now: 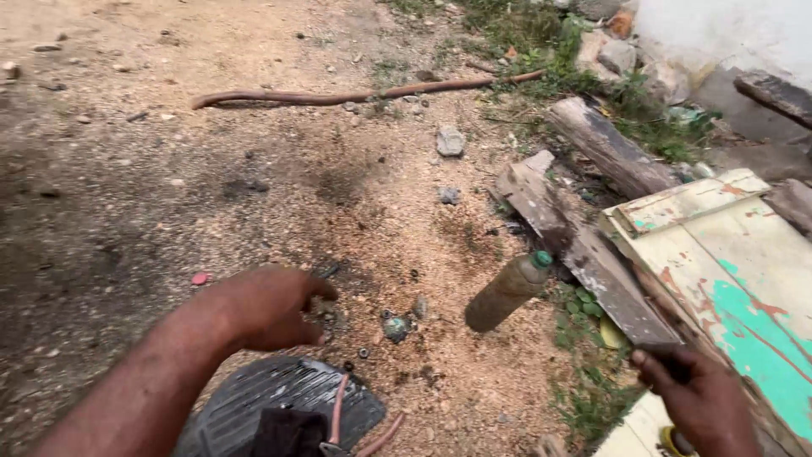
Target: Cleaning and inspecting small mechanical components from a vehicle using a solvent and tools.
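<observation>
Nuts and small bolts (365, 337) lie scattered on the sawdusty ground near the middle, and the left hand (269, 307) sits right over them, fingers curled with thumb and forefinger nearly pinched, though I can't tell if anything's between them. At 6 o'clock from that hand there's a dark ribbed plastic cover (254, 398) with red-handled pliers (338, 419) lying on it. At 3 o'clock a dirty bottle with a green cap (507, 290) lies tilted. The right hand (698, 398), down at 4 o'clock, has its fingers closed on the end of a weathered plank (584, 245), beside a peeling cream and turquoise board (736, 254)
</observation>
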